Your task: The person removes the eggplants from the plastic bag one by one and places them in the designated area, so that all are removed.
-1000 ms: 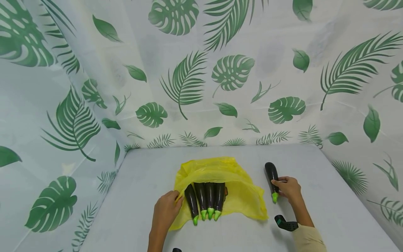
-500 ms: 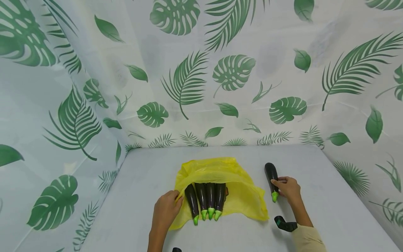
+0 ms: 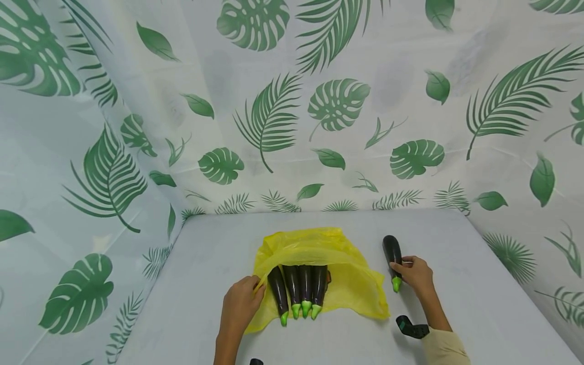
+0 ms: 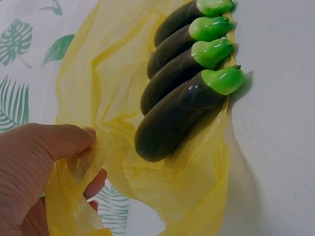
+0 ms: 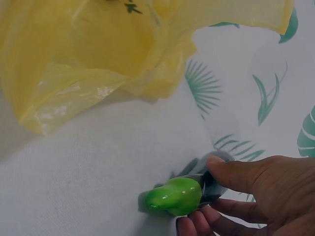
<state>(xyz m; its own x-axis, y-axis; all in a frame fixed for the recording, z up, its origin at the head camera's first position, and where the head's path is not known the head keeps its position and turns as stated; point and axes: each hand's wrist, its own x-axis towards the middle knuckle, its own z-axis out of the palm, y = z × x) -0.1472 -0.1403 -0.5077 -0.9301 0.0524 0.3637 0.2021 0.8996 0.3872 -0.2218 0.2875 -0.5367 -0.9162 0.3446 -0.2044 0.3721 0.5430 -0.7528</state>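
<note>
A yellow plastic bag (image 3: 315, 246) lies on its side, its mouth facing the person. Inside it several dark eggplants (image 3: 293, 286) lie side by side, their green stem ends (image 4: 224, 79) pointing out of the opening. The left hand (image 3: 242, 302) pinches the bag's edge at the left of the mouth, thumb (image 4: 74, 140) on the film. To the right of the bag, the right hand (image 3: 418, 276) grips another eggplant (image 3: 392, 249) near its green stem end (image 5: 174, 196), thumb on one side and fingers on the other. That eggplant stays apart from the bag.
The white table (image 3: 351, 339) reaches back to a leaf-printed curtain (image 3: 283, 182). A black wrist device (image 3: 412, 327) sits below the right hand, and the tip of another (image 3: 256, 362) shows at the bottom edge. Something small and orange-brown (image 3: 328, 277) shows beside the bagged eggplants.
The right hand has shifted slightly left, with the eggplant in its grip. The left hand, the bag and the eggplants inside it look unchanged.
</note>
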